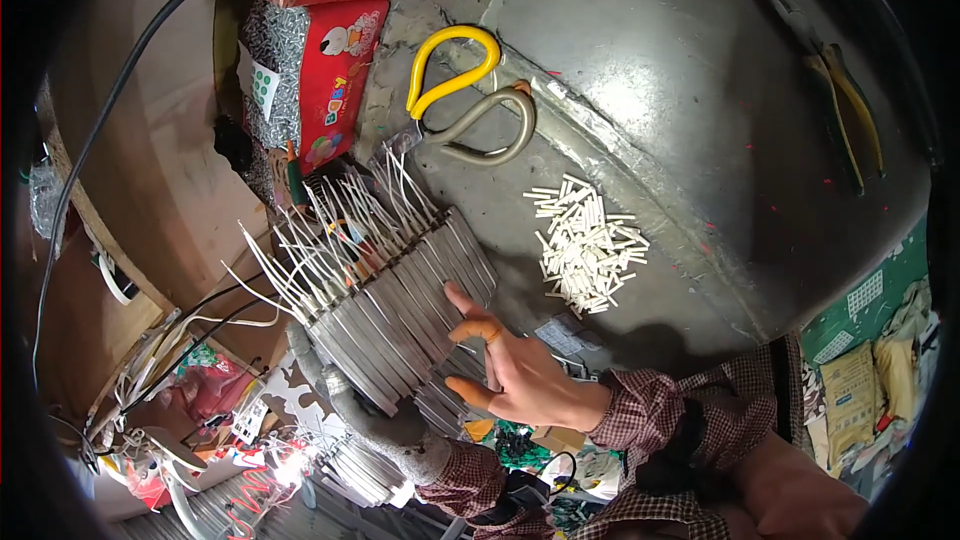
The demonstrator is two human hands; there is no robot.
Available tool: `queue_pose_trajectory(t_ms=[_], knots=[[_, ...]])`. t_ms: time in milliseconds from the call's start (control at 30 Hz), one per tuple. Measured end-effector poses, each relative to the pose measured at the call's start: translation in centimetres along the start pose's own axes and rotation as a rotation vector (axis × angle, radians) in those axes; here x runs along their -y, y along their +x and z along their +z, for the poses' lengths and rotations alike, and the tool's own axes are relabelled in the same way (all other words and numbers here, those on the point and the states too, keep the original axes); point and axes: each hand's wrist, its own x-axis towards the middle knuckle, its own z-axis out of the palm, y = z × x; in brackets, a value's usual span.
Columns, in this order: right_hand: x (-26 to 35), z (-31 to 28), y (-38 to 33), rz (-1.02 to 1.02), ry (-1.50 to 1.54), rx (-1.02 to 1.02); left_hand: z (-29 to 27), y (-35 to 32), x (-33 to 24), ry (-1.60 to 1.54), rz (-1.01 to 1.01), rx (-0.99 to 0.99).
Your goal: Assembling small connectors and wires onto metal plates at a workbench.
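My left hand (375, 418), in a grey glove, is closed around the lower side of a thick row of slim grey metal tubes (400, 305). Thin white wires (335, 235) stick out from the tubes' far ends in a loose spray. My right hand (515, 370), bare apart from orange covers on some fingers, hovers over or lightly touches the right side of that bundle. Its fingers are spread and nothing shows between them. Right of the bundle lies a pile of short white sleeves (585, 245) on the grey worktop (660, 160).
Scissors with one yellow and one grey handle (455, 65) lie beyond the bundle. A red box (335, 80) of small metal parts stands at the far left. Pliers (845, 115) rest at the far right. A black cable (120, 85) curves down the left; more tubes (355, 470) sit below.
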Motion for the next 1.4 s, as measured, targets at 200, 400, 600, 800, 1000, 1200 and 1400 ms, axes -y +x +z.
queue_pose_trajectory(t_ms=[200,400,600,800,1000,1200,1400], knots=[[-1.7,0.1,-0.3,0.104,-0.014,-0.046,-0.5,0.1,0.4,0.055,-0.035,-0.013],[-2.1,-0.5,-0.2,0.011,-0.004,-0.07,-0.6,0.3,0.2,0.006,0.023,0.064],[-1.9,-1.6,0.2,0.176,-0.071,-0.093,-1.4,0.8,0.6,-0.004,-0.024,0.133],[-1.8,0.1,0.7,0.143,-0.036,-0.183,-3.2,-0.3,-2.6,-0.244,0.082,-0.101],[0.1,-2.5,-5.5,0.047,-0.03,-0.128,-17.6,-12.1,-3.1,0.082,0.739,-0.496],[0.4,1.5,-14.0,0.339,-0.29,0.375,-43.7,-17.5,12.4,0.377,0.058,-1.01],[0.7,7.9,-17.9,0.159,-0.313,1.102,-51.7,-16.3,25.5,0.66,-0.405,-0.709]])
